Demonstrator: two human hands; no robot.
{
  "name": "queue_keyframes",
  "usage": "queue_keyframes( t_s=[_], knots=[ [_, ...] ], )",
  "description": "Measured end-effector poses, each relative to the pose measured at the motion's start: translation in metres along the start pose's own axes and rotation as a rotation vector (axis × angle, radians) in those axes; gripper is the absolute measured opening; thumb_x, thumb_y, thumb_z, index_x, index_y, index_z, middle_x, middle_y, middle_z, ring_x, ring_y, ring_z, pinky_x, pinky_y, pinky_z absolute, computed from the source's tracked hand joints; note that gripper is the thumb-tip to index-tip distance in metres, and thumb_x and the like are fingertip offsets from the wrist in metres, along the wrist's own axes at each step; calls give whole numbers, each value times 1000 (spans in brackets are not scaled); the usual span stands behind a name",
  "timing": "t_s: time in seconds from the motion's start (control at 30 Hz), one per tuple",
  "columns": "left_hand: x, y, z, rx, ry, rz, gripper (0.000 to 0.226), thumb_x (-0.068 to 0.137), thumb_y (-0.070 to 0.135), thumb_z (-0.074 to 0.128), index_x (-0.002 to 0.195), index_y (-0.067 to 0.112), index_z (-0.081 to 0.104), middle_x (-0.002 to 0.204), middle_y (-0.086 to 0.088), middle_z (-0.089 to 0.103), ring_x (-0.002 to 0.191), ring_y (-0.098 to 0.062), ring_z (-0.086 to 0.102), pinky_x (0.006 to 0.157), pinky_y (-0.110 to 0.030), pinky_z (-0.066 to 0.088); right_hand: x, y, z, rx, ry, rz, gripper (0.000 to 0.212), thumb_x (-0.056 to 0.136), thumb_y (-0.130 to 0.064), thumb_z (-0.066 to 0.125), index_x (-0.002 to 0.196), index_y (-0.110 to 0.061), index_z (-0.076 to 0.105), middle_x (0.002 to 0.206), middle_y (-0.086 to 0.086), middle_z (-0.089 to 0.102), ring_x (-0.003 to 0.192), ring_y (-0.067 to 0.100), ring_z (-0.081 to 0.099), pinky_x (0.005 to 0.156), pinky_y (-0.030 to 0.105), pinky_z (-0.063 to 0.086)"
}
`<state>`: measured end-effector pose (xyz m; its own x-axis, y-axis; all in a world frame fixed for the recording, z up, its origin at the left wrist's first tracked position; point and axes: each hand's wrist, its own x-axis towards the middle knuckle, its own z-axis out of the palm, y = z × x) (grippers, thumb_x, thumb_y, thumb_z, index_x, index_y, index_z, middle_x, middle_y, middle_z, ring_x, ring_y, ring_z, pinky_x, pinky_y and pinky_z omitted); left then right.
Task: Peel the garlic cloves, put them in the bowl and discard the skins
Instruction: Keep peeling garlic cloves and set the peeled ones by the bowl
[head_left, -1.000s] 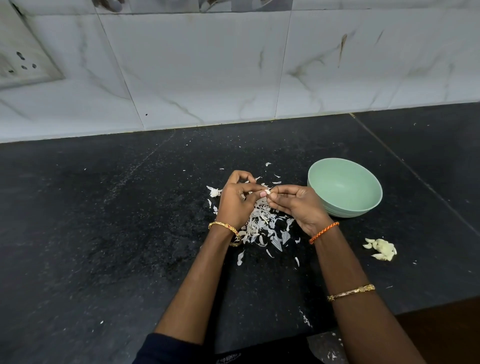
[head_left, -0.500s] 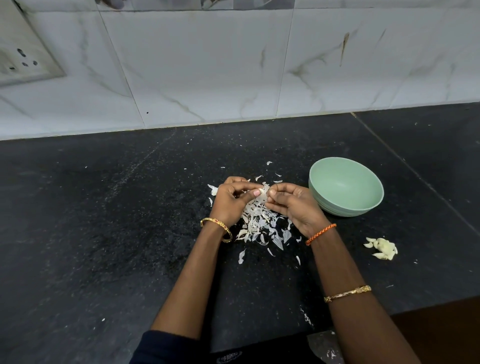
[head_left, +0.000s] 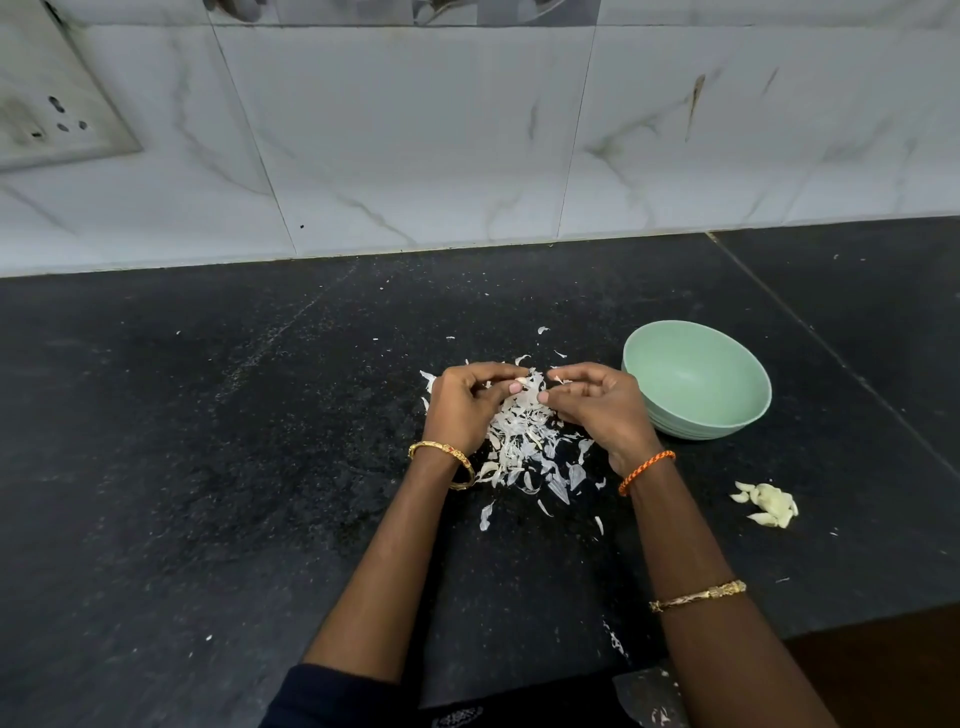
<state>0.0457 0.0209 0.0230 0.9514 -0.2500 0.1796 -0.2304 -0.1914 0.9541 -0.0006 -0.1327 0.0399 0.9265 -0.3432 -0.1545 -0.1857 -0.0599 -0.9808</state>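
Frame centre: left hand (head_left: 464, 402) and right hand (head_left: 597, 402) each pinch skins (head_left: 524, 441); bowl (head_left: 696, 379) right, empty.

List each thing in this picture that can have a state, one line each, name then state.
green bowl: upright, looks empty
garlic skins: loose heap on the counter
peeled garlic cloves: small pile on the counter, outside the bowl
left hand: pinching a skin piece
right hand: fingertips pinched, contents unclear
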Motion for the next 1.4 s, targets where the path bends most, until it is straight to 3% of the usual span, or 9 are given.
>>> queue_keyframes(
  t_s=[0.1,0.23,0.37,0.53,0.73,0.93,1.03,1.13,1.4],
  knots=[
    [-1,1,0,-15,12,-26,18,84,6,69,96,17,74,89,4,70,56,7,54,60,-10,45,1,0,1,-94,16,4,17,83,-11,73,99,-13,72,85,-4,71,78,4,65,76,19,54],
    [-1,1,1,-30,9,-29,19,83,4,69,98,16,73,91,1,70,64,9,58,64,-9,45,1,1,1,-122,121,-58,11,73,-15,82,73,-14,71,75,-2,71,70,5,64,70,18,53],
    [1,-2,2,-17,20,-24,22,81,6,72,94,23,73,87,8,70,71,-9,61,68,-21,53,2,-1,6,-17,36,32,5,87,-17,70,87,-12,70,78,2,72,74,9,66,70,21,56],
    [1,-5,4,28,30,6,21,80,7,73,93,24,74,90,5,71,85,-10,68,80,-29,56,1,-2,16,-13,-13,64,2,84,-10,72,82,-10,70,74,5,72,65,7,63,68,22,55],
    [-1,-3,4,-21,14,-28,19,81,6,71,93,20,74,93,2,72,87,-6,67,80,-21,54,0,-3,17,-54,-1,44,10,87,-9,67,78,-9,69,68,3,67,58,6,59,60,19,51],
    [0,4,-3,-210,9,-55,22,83,-1,68,97,15,71,87,11,70,80,-1,63,73,-13,50,3,3,4,-205,206,-53,7,84,-10,68,79,-14,67,69,1,66,62,9,59,63,22,52],
    [-1,8,-4,-252,-17,-55,25,83,-2,66,106,8,69,88,5,70,68,7,59,64,-8,45,2,4,2,-185,167,-89,15,85,-5,67,79,-18,65,81,6,71,73,13,65,69,24,54],
    [-2,9,-2,-246,-43,-34,26,85,-4,63,111,-3,65,85,2,67,53,10,51,54,-4,38,-1,-4,5,-110,125,-126,6,86,-11,69,82,-15,69,75,3,73,69,6,69,64,14,50],
    [-3,10,-5,-230,-71,-17,28,83,-8,63,111,-6,64,91,-2,67,64,9,59,62,-6,44,-7,-19,7,109,-151,-32,13,81,-7,73,94,-9,71,83,9,73,77,14,71,72,22,58]
  ],
)
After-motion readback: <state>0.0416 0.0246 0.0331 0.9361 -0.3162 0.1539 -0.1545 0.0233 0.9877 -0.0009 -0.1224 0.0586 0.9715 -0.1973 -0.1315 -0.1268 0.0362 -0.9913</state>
